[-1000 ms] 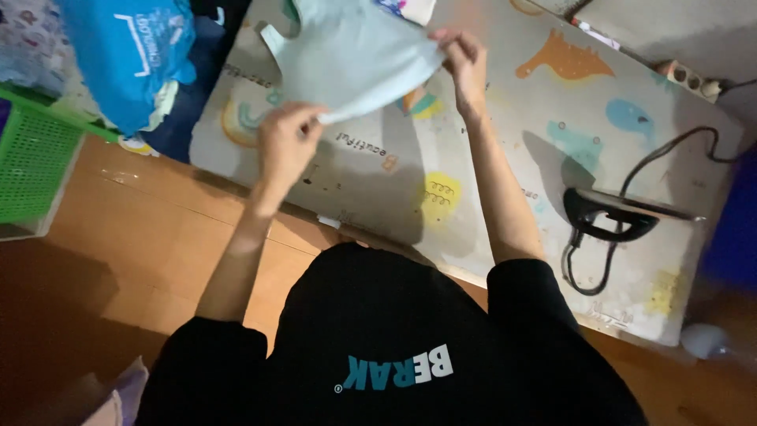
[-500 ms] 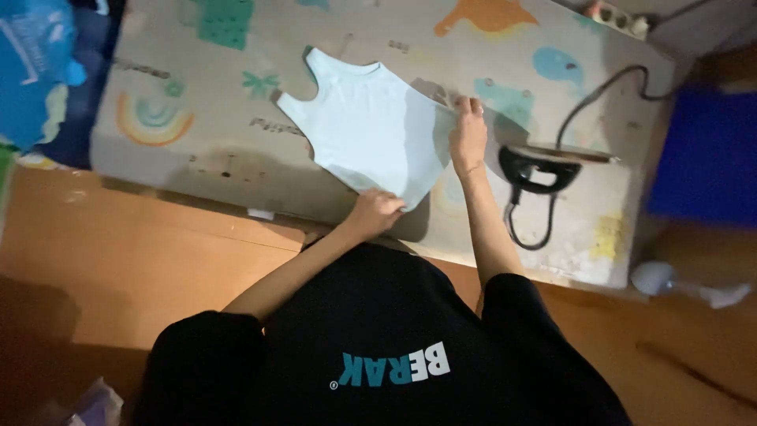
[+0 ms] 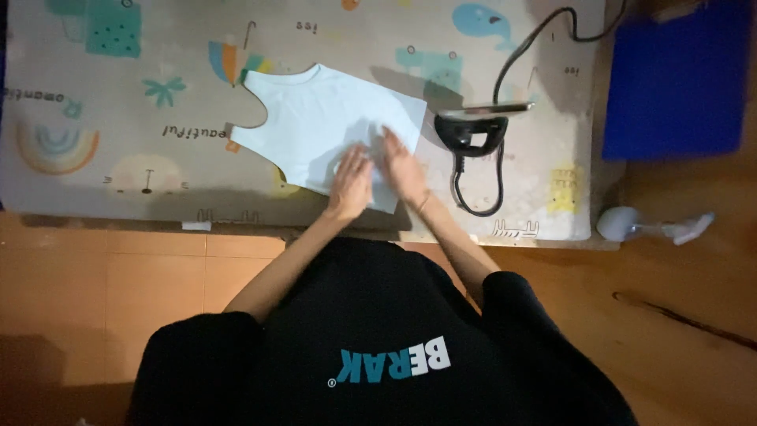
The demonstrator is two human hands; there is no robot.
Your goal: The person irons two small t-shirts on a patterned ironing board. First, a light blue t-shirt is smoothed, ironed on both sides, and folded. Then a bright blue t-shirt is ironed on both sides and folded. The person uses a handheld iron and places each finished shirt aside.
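A wide padded play mat, pale with cartoon rainbows, an umbrella and a whale printed on it, lies over an orange tiled floor and serves as a soft pressing surface. A person in a black top kneels or sits at its near edge, seen from above.

To the right, a flat blue rectangular thing rests on the floor beside the mat.

In the middle of the mat lies a small pale blue sleeveless vest, spread flat with its neck and armholes pointing left and its hem toward the right.

Both hands rest on the vest's lower right corner, side by side and almost touching. The left hand and the right hand are each open, palms down and fingers spread, pressing the cloth flat rather than gripping it.

Just right of the vest stands a black iron, parked on its heel so its hot plate is off the mat; its cord trails away to the top.

A white spray bottle lies on its side on the floor near the mat's right corner.
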